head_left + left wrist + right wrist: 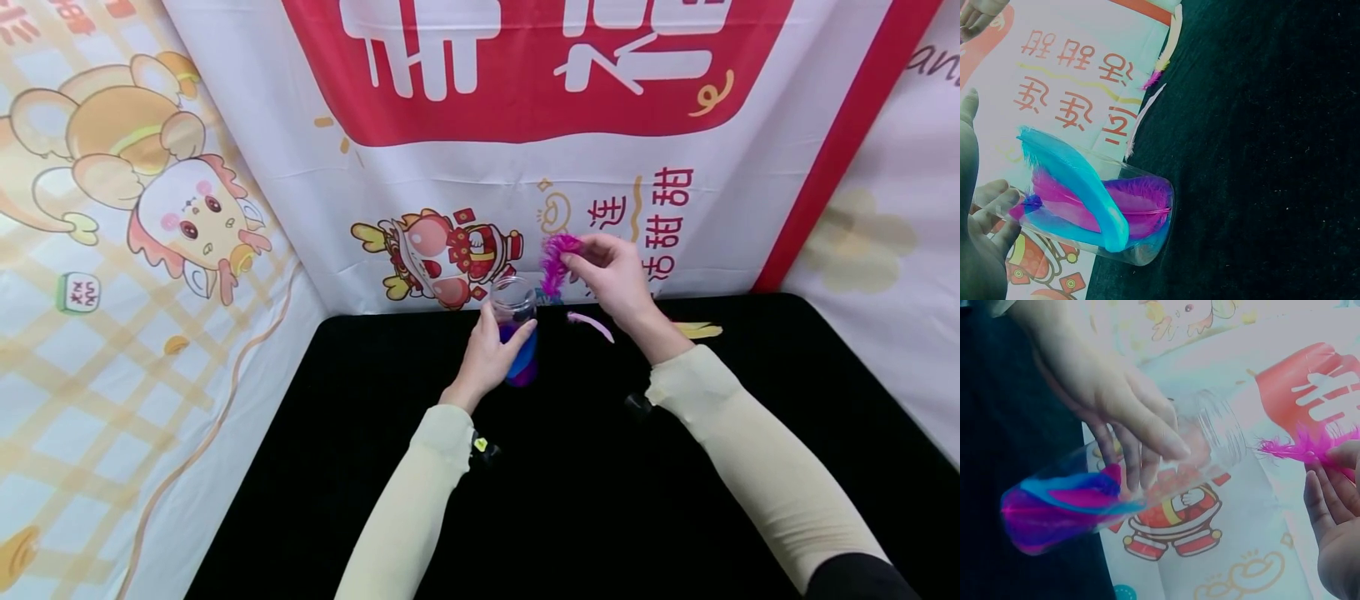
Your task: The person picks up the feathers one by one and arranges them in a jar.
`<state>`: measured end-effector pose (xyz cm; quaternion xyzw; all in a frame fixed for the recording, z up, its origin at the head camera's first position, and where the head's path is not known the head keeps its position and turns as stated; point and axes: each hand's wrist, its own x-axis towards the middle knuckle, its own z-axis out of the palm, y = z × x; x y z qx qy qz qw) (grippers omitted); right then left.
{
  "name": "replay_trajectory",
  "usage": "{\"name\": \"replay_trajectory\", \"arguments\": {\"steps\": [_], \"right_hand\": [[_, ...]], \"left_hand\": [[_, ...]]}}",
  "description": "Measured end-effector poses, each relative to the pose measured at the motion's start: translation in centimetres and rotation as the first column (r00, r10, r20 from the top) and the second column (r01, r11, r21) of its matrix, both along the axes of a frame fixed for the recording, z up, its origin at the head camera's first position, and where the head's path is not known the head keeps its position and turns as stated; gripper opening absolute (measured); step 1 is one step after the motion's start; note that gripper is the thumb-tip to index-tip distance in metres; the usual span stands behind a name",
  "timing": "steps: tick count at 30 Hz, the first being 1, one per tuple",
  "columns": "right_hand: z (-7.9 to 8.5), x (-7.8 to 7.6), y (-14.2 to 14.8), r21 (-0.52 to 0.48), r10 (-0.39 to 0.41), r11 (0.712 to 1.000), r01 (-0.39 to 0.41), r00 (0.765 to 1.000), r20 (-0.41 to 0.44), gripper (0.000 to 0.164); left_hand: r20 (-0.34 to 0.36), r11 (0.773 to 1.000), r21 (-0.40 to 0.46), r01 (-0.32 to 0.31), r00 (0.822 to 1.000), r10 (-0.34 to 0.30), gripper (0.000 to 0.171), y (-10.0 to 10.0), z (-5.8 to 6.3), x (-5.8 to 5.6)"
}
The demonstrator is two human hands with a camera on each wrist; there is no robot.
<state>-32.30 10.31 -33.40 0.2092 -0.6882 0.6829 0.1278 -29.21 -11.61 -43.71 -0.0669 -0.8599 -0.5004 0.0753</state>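
My left hand (487, 354) grips a clear jar (513, 292) with a threaded, uncovered mouth, fingers curled round its upper half. Blue feathers (1079, 181) and magenta-purple feathers (1141, 206) lie inside, gathered toward the jar's base, as the left wrist view shows. Between thumb and fingers, my right hand (611, 271) pinches a fluffy magenta feather (557, 262) to the right of the jar and slightly above its rim. In the right wrist view the feather's wispy end points at the jar mouth (1225, 428), close outside it.
A pale pink feather (591, 326) lies on the black table (570, 500) just right of the jar. Farther right, partly behind the right wrist, is a yellow feather (699, 330). A printed cloth backdrop (285, 208) rises behind the table's far edge.
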Motion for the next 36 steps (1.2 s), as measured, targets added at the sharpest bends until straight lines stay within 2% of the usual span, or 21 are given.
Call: {"name": "replay_trajectory", "arguments": {"steps": [8, 15, 28, 36], "right_hand": [[0.2, -0.3, -1.2, -0.068, -0.018, 0.998, 0.014, 0.998, -0.055, 0.017], [0.2, -0.5, -2.1, -0.099, 0.025, 0.994, -0.035, 0.995, -0.097, 0.018], [0.3, -0.7, -3.6, -0.069, 0.012, 0.997, -0.018, 0.997, -0.082, 0.018], [1.5, 0.9, -4.5, -0.076, 0.037, 0.996, -0.043, 0.996, -0.079, 0.017]], "left_hand": [[-0.003, 1.000, -0.006, -0.001, 1.000, 0.001, 0.083, 0.0, 0.0, 0.1], [-0.011, 1.000, -0.018, 0.001, 1.000, -0.001, 0.081, -0.1, -0.1, 0.0], [-0.008, 1.000, -0.005, 0.010, 1.000, -0.010, 0.086, -0.1, -0.1, -0.1], [-0.028, 1.000, -0.020, -0.008, 1.000, 0.007, 0.083, 0.0, -0.2, -0.1]]}}
